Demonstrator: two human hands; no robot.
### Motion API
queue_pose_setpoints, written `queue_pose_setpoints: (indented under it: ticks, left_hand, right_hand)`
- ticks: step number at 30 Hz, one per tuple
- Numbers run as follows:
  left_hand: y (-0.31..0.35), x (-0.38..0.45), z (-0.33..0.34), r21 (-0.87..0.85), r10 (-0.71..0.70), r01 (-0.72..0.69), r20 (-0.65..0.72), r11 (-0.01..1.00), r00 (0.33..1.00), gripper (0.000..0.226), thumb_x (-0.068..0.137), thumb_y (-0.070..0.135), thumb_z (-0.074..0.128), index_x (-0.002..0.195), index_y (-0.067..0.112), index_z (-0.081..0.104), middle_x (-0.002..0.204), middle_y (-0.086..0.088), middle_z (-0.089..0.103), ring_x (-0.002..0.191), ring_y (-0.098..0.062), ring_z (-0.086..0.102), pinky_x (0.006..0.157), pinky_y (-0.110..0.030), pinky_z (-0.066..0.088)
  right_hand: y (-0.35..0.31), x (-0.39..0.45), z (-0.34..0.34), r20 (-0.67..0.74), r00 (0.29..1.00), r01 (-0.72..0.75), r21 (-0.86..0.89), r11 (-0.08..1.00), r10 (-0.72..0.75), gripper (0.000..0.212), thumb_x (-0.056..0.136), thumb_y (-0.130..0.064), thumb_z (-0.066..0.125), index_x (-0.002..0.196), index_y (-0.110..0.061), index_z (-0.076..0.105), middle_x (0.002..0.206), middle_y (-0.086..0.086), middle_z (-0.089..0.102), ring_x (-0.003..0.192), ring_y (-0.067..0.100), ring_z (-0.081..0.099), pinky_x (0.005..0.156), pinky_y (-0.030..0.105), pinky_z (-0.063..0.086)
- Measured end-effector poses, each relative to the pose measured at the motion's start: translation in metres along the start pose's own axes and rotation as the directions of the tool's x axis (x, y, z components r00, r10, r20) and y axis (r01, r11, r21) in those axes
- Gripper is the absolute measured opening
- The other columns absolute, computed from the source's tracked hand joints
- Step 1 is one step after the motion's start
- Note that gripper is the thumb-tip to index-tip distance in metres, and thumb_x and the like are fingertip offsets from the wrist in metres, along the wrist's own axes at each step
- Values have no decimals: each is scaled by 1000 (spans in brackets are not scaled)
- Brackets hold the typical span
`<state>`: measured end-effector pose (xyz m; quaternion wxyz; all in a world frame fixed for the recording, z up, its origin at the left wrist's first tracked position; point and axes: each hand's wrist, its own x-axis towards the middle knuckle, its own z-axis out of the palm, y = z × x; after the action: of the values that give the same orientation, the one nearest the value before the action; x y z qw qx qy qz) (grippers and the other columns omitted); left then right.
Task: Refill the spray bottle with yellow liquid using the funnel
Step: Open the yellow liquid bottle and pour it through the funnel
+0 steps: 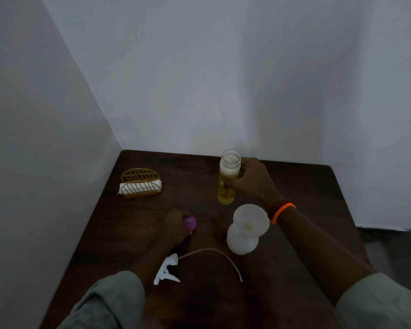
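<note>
Dark table [294, 186]; right hand [252, 179] grips upright jar [228, 179]; left hand [176, 224] holds purple cap [189, 222]; funnel [250, 218] upright in spray bottle [241, 241].

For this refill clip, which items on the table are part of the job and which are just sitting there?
Part of the job: jar of yellow liquid gripped by the right hand; funnel seated in the spray bottle; sprayer head lying loose; purple lid held by the left hand.

Just sitting there: napkin holder.
</note>
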<state>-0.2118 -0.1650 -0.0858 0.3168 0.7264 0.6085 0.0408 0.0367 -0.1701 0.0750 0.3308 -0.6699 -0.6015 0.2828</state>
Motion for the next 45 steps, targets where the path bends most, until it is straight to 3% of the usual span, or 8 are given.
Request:
queue_pose_setpoints:
  ticks: [7,9,12,16,22,34,39,45]
  left_hand:
    - [11,-4,-8,123,-57,58,-11,991,998,75,66,49,82,131,26,55,136,-1,52,126,-22,48,105,-37,42]
    - [28,-11,-15,-25,-103,101,-73,995,992,60,78,41,77,129,19,56,130,1,55,121,-19,52,96,-30,45]
    - [65,-28,-30,-295,-36,7,-93,956,995,19,90,35,67,105,22,68,93,13,62,89,-5,61,67,-15,42]
    - [110,-57,-52,-510,199,-152,38,847,979,32,96,43,58,82,17,71,71,-5,72,59,-8,66,53,-22,51]
    - [134,-67,-44,-540,302,-173,160,824,940,38,97,48,52,103,16,71,80,-6,76,67,-24,73,56,-26,56]
    - [135,-68,-36,-574,320,-173,165,800,933,25,100,31,54,111,14,68,83,-8,76,67,-21,71,63,-31,59]
    - [133,-65,-35,-576,326,-176,169,799,930,25,101,29,52,114,13,67,83,-8,76,68,-22,70,66,-37,59]
    - [129,-63,-34,-582,337,-182,168,792,926,27,101,30,51,114,12,67,83,-9,76,68,-22,71,65,-39,60]
  right_hand:
    - [0,-5,-21,-61,998,17,0,1000,-17,39,63,-21,92,98,-12,75,91,-3,77,83,0,70,71,10,53]
    - [0,-9,-33,-94,995,30,-6,1000,-31,39,64,-21,92,99,-12,75,90,-3,76,82,-1,70,70,6,51]
    - [4,-17,-52,-125,992,35,6,999,-34,42,65,-22,92,103,-13,75,95,-3,77,88,2,72,77,12,55]
    - [13,-31,-71,-162,986,35,-15,999,-37,46,65,-22,91,106,-14,74,99,-3,76,93,4,72,82,19,56]
    - [32,-59,-88,-188,982,13,-81,997,-28,41,65,-27,89,101,-17,73,96,-5,76,92,6,71,82,32,60]
    - [56,-99,-84,-133,988,56,-206,977,-84,56,68,-27,88,120,-24,68,109,-10,74,100,1,68,89,30,57]
    - [54,-98,-84,-57,977,176,-311,934,-204,65,69,-23,87,129,-14,63,119,4,71,107,18,67,93,42,56]
    - [59,-98,-82,15,981,178,-442,879,-192,66,74,-28,83,135,-22,58,120,3,64,102,19,64,85,43,57]
